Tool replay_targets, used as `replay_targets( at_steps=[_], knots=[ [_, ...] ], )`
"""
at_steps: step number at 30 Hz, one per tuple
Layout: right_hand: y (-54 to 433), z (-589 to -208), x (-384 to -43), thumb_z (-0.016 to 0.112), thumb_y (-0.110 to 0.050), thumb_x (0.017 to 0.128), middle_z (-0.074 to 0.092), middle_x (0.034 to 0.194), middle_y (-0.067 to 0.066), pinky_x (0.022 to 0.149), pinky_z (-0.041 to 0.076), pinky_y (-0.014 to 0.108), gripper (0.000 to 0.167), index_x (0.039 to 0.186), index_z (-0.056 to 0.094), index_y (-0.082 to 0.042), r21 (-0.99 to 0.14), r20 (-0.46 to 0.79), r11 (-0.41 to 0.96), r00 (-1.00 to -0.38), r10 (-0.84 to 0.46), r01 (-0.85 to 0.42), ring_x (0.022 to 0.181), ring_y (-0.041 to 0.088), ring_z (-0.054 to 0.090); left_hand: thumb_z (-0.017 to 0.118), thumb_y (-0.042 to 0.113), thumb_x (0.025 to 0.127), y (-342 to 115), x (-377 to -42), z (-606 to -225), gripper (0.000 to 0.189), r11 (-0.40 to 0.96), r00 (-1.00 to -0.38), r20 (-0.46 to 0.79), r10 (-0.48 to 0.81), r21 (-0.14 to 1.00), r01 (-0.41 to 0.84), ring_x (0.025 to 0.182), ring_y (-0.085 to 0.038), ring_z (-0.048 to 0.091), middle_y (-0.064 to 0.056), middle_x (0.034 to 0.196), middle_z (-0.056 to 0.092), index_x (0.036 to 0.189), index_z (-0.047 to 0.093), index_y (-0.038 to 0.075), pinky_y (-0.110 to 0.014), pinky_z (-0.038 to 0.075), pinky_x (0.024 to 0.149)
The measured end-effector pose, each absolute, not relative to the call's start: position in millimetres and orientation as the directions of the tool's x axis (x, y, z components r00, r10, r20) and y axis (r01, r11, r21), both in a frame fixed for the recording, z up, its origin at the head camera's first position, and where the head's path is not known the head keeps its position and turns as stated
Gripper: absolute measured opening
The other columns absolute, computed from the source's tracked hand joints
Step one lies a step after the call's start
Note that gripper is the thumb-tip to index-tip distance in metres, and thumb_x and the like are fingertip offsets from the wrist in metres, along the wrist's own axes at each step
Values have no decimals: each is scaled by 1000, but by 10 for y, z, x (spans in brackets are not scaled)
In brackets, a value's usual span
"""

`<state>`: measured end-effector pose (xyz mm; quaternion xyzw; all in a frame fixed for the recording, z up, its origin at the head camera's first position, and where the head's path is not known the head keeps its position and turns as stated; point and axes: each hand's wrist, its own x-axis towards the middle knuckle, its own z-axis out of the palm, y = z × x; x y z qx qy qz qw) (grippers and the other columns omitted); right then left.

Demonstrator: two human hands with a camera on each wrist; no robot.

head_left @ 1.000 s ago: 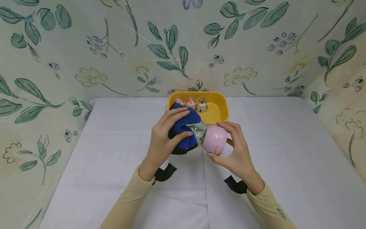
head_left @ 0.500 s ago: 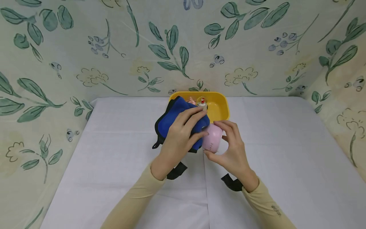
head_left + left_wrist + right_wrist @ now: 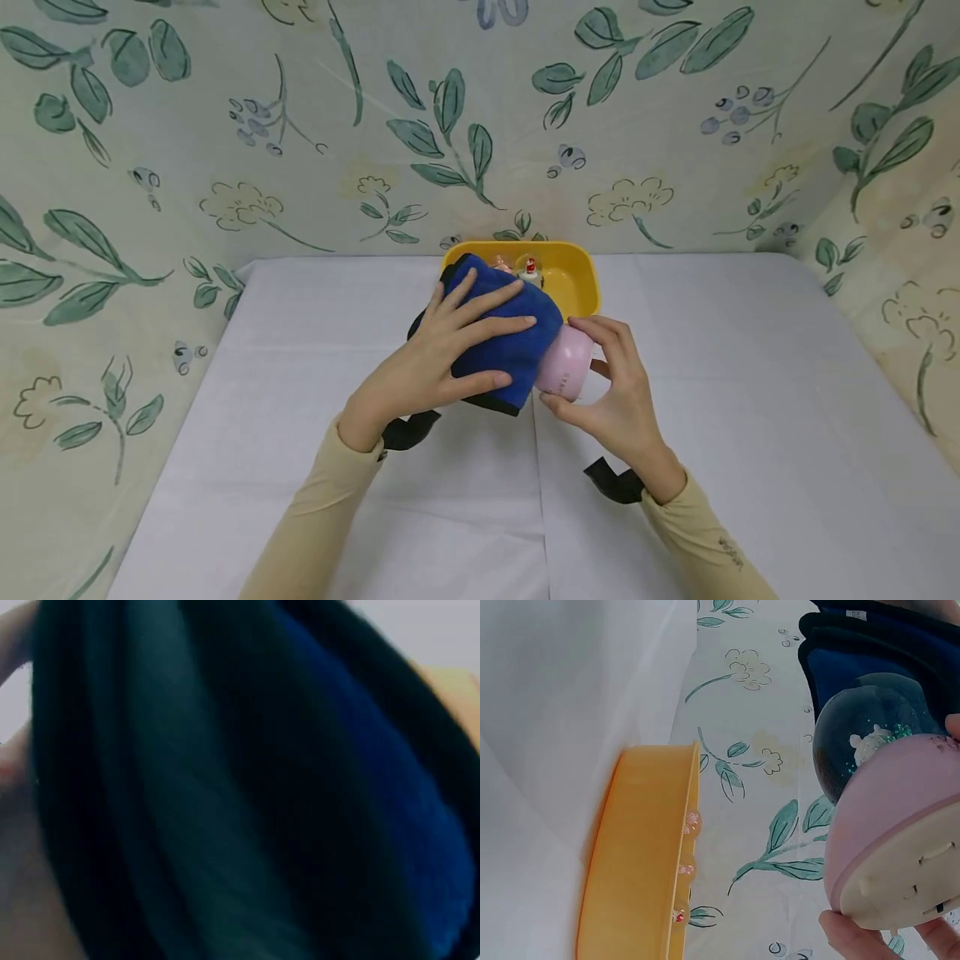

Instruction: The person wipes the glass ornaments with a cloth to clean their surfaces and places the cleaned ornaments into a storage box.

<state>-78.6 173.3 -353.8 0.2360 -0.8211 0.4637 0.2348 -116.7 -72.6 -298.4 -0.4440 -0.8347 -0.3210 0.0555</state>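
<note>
In the head view my right hand (image 3: 621, 404) holds the pink base of a snow globe (image 3: 566, 364), tilted on its side above the table, between thumb and fingers. A blue cloth (image 3: 502, 342) with black edging covers the dome. My left hand (image 3: 427, 354) lies spread over this cloth, its fingers fairly straight. From the right wrist, the clear dome (image 3: 836, 739) shows a white figure and green glitter inside, with the cloth (image 3: 855, 667) draped beyond it. Folds of cloth (image 3: 202, 810) fill most of the left wrist view and hide the globe there.
Behind the hands a yellow tray (image 3: 579, 287) stands at the table's back edge. Small figurines, including a red-and-white one (image 3: 531, 271), sit in its left part, partly hidden by the cloth. A white sheet (image 3: 712, 400) covers the table, and a floral curtain (image 3: 300, 125) hangs behind.
My left hand has gone from gripping the bunched cloth around the dome to lying spread on it. The cloth now spreads over the dome, hiding it from above. The right hand keeps its hold.
</note>
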Motion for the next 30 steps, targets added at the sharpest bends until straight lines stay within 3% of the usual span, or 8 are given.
replay_targets(
  at_steps=[3,5,8,12,16,20,25,30],
  knots=[
    [1736,-3527,-781,88,-2,55,46,130,18,84,47,15,88,133,49,-1,-647,611,449,-771,-178,-616,113,26,48,38,69,89,-733,-1190,-3023,66,431,-602,365,710,451,781,141,-40,-13,-2,160,4,140,48,28,-74,-1,99],
    [1738,-3521,-777,88,-1,54,46,129,18,83,48,15,88,133,49,0,-641,616,451,-767,-180,-621,112,26,48,34,72,86,-710,-1204,-3062,70,429,-602,368,708,453,781,141,-37,-15,-5,160,-1,140,47,29,-75,2,100],
    [1742,-3499,-775,87,0,53,46,128,17,83,48,16,87,132,50,1,-628,624,461,-760,-182,-626,112,27,49,54,63,85,-670,-1202,-3124,65,413,-605,376,702,477,776,144,-32,-5,-5,159,-3,141,45,30,-67,18,104],
    [1755,-3468,-769,86,0,53,46,129,17,83,48,17,87,132,49,2,-614,626,470,-754,-199,-634,112,27,49,77,44,77,-614,-1183,-3181,70,402,-597,419,684,466,788,141,-30,15,-8,158,5,138,47,29,-55,33,103],
    [1765,-3460,-760,87,-23,66,46,131,18,86,47,18,84,136,46,1,-613,624,465,-752,-212,-639,113,28,49,80,44,74,-574,-1171,-3217,70,417,-598,479,643,436,797,137,-32,23,-10,155,16,135,50,28,-54,37,101],
    [1764,-3443,-761,71,-50,79,45,135,18,93,44,20,84,138,44,2,-610,631,443,-741,-230,-657,120,28,47,82,39,74,-556,-1182,-3253,70,408,-622,530,576,472,781,139,-27,23,-6,156,19,135,50,25,-51,37,102],
    [1796,-3436,-774,68,-48,83,39,142,24,96,42,21,80,137,43,7,-554,669,388,-671,-320,-737,128,27,42,84,34,73,-580,-1184,-3262,71,380,-637,560,530,515,769,140,-21,24,0,156,24,135,51,22,-51,35,104],
    [1847,-3452,-839,72,-47,80,49,129,30,90,46,18,76,124,52,12,-440,763,359,-553,-334,-823,123,23,48,82,35,75,-603,-1155,-3229,70,368,-628,525,574,520,771,137,-23,29,1,153,29,136,49,23,-51,36,103]
  ],
)
